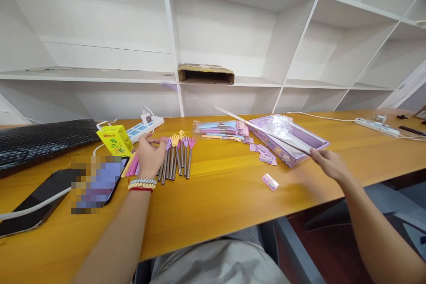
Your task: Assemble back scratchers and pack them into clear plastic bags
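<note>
My left hand [150, 155] is at the left end of a row of small back scratchers [173, 159] with metal rods and claw-shaped heads in purple, yellow and pink. Its fingers curl round to the head of the leftmost one in a pinch; part of the grip is hidden. My right hand [328, 163] pinches the near end of a long thin rod [266, 133], held slantwise above the table, dark near my fingers and pale at the far end. Under the rod stands an open purple display box [289, 155]. Pink and yellow handles [133, 165] lie beside my left wrist.
Bagged scratchers [219, 128] lie behind small printed cards [270, 182]. A yellow drink carton [116, 141], a power strip [144, 128], a phone [109, 182] and a black tablet-like slab [40, 195] are at left. A cardboard box [206, 71] sits on the white shelf [140, 76].
</note>
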Action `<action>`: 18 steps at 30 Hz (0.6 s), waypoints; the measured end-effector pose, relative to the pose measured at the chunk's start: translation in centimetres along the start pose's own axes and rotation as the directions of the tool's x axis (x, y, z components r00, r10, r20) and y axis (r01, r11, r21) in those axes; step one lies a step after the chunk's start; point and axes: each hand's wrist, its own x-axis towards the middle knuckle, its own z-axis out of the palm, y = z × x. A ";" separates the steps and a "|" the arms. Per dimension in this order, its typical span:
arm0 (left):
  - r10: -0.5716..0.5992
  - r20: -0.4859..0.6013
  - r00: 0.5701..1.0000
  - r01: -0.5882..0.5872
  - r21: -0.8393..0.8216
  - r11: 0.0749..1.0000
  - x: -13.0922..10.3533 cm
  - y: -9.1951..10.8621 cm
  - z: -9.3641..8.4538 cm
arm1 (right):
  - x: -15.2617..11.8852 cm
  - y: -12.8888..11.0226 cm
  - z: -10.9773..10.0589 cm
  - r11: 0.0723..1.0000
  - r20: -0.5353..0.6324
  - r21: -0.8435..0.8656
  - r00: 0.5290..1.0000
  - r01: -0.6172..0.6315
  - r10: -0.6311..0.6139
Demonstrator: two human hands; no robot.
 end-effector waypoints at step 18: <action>0.421 0.811 0.407 0.204 -0.530 0.823 -7.5 8.2 -0.2 | -11.4 -25.2 17.5 0.514 0.533 0.843 0.384 -0.159 -0.754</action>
